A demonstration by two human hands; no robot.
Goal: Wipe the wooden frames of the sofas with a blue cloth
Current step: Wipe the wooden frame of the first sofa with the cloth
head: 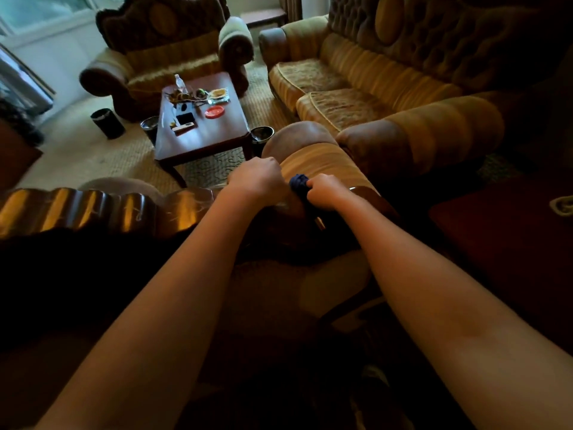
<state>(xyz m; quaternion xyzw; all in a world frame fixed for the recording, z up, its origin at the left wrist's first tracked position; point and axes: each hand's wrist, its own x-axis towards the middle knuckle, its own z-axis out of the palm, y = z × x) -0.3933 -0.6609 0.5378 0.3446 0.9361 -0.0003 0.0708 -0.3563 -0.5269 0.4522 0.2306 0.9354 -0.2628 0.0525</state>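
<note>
Right hand [324, 189] grips blue cloth [300, 183] — left hand [259, 178] fisted on armrest [322, 159].

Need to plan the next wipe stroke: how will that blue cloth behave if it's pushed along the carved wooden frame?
The blue cloth looks floppy: it bunches in the right hand, so it should mould to the scalloped wooden frame. Probably light; it hangs from the hand without visible strain. On that glossy wood it may slide easily, though it could snag in the grooves.

Coffee table [204, 131] between sofas [356, 85]
</note>
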